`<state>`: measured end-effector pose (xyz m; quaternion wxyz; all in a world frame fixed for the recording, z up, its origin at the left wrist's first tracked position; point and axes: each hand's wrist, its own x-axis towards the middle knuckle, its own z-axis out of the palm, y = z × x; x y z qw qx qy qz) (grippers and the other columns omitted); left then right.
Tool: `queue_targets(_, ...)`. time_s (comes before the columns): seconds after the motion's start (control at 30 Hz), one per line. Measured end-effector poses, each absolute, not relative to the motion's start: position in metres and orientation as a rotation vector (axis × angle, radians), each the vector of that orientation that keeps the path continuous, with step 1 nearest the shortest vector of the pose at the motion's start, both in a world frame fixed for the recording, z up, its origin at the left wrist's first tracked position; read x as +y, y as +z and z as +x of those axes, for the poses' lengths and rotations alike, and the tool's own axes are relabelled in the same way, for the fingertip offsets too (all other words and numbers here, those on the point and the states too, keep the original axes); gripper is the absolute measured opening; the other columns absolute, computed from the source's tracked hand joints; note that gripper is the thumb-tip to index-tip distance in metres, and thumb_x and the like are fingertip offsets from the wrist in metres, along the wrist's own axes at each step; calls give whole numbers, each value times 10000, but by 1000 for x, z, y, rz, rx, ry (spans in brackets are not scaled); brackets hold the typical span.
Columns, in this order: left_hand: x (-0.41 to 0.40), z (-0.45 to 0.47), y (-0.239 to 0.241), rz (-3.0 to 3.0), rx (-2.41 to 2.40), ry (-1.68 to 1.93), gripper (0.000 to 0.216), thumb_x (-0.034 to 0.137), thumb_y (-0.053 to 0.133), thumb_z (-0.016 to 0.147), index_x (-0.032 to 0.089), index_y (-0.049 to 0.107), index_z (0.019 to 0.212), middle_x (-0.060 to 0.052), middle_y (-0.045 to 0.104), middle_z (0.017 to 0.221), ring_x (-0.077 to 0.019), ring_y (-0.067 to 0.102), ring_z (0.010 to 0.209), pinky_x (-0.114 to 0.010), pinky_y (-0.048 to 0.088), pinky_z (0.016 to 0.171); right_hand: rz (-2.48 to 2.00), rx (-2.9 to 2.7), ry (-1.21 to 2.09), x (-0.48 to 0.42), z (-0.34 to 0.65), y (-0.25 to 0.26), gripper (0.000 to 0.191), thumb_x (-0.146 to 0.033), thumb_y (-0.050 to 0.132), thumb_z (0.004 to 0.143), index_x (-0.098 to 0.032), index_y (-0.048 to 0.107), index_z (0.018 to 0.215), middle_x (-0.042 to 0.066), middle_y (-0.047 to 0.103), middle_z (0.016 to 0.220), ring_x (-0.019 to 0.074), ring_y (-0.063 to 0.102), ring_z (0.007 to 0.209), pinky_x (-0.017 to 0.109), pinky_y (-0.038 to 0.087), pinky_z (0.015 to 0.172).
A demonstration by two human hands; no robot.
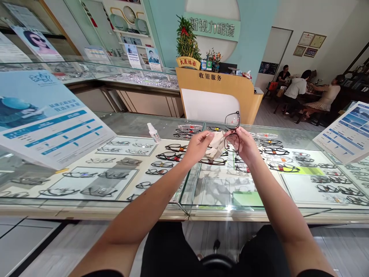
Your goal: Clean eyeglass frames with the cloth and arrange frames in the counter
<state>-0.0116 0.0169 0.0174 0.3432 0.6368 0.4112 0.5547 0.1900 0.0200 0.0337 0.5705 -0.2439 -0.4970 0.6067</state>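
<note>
My left hand (198, 146) is closed on a crumpled beige cloth (216, 146), held above the glass counter (201, 192). Right beside it, my right hand (245, 143) grips a pair of dark-framed glasses (233, 130) turned on end, one lens sticking up above my fingers and the other by my thumb. The cloth touches the lower lens. Both hands hover over the seam between two display cases.
A small white spray bottle (153, 132) stands on the glass to the left. Rows of frames lie inside the cases. Tilted info boards (43, 115) stand at left and far right (346, 134). A wooden cashier desk (219, 92) is behind; people sit at back right (300, 92).
</note>
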Motion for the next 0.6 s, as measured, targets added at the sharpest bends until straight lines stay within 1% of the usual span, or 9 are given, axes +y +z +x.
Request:
queue_targets(0.13,17,-11,16,1606,1134,1600,576,755,685,884,206,623,723,0,512,692,-158,429,679,-296,337,625,-581,-1185,1451,18,187,34,465,-584,982,736,-266,651,816,18,790,854,196,764,892,326,662,913)
queue_targets(0.27,20,-16,14,1557,1171,1734,606,754,692,915,213,558,678,14,455,656,-149,405,661,-294,337,618,-579,-1208,1455,15,185,36,478,-594,993,713,-264,658,801,10,795,870,180,744,866,313,643,916)
queue_targets(0.33,23,-19,14,1506,1173,1778,602,747,712,915,214,555,685,17,459,655,-146,416,661,-288,350,618,-590,-1228,1453,15,185,36,480,-601,989,715,-263,659,802,10,793,870,179,736,859,315,629,917)
queue_targets(0.47,32,-22,12,1293,1116,1832,566,753,744,885,222,590,767,15,515,708,-146,482,684,-271,402,626,-624,-1277,1479,14,184,35,508,-630,977,711,-258,645,807,13,783,832,184,723,831,321,599,885)
queue_targets(0.6,40,-27,12,1080,976,1832,565,758,813,805,245,585,871,13,589,793,-148,572,724,-257,480,652,-621,-1296,1492,13,181,35,545,-661,983,679,-267,621,783,1,792,818,191,714,809,330,583,852)
